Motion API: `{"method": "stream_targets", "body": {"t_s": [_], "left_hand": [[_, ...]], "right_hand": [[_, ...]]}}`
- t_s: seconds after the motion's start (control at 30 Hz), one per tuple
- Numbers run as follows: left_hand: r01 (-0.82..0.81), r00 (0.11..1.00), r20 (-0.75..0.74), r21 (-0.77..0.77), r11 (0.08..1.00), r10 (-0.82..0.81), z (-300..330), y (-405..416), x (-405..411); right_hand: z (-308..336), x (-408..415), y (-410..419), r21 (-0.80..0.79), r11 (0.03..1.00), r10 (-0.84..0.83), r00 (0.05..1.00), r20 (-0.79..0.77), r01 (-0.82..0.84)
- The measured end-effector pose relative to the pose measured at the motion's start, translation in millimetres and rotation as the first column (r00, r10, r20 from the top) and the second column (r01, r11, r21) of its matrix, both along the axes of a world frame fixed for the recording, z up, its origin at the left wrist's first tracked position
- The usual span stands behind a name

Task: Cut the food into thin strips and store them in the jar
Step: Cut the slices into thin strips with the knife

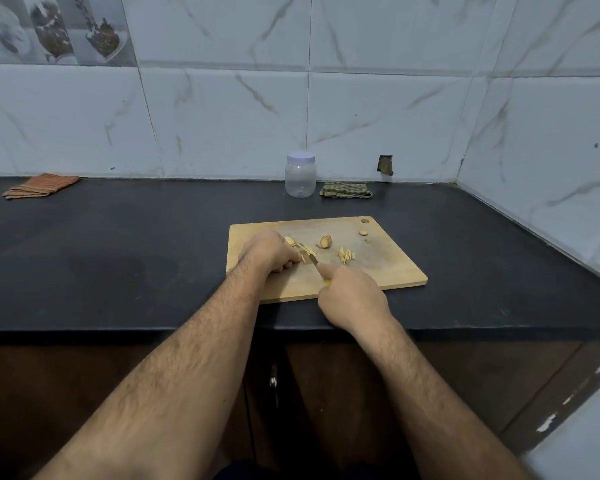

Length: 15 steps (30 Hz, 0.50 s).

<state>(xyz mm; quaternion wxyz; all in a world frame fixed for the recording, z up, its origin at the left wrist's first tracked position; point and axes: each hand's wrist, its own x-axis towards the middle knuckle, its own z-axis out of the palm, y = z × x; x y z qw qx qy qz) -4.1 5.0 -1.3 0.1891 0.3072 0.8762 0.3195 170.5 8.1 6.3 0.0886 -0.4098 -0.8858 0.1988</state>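
Now L hand (269, 252) fingers curl down on ginger slices (300, 249) on board (388, 271); R hand (350, 294) grips knife (312, 259), forefinger along blade. Cut strips (347, 255) lie right, w/ ginger chunk (325, 241) between. Jar (300, 174) behind, lid on.

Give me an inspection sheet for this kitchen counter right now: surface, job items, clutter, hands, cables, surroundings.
Surface: dark countertop, wooden cutting board at its front edge.
Job's things: cut strips and an uncut chunk on the board; clear jar by the wall, lid on, apparently empty.
Clutter: orange striped cloth far left, green checked cloth beside the jar.
Grippers: left hand steadies food; right hand grips the knife.
Cables: nothing seen.
Surroundings: marble-look wall tiles; a small hole.
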Motion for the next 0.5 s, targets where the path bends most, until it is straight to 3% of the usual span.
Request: {"method": "stream_targets", "body": {"t_s": [0.27, 0.37, 0.5], "left_hand": [[0.006, 0.998, 0.056, 0.219, 0.976, -0.019, -13.4, -10.2, -6.1], [-0.048, 0.999, 0.019, 0.328, 0.943, 0.044, -22.7, -14.7, -8.1], [-0.064, 0.991, -0.089, 0.35, 0.934, 0.102, -25.2, -16.9, -0.9]], "right_hand": [[4.1, 7.3, -2.0, -0.077, 0.997, 0.007, 0.995, -0.098, -0.014], [3.2, 9.9, -0.7, -0.102, 0.995, -0.007, 0.996, -0.092, -0.002], [1.6, 15.3, -0.7, -0.152, 0.988, -0.024, 0.994, -0.106, 0.007]]}}
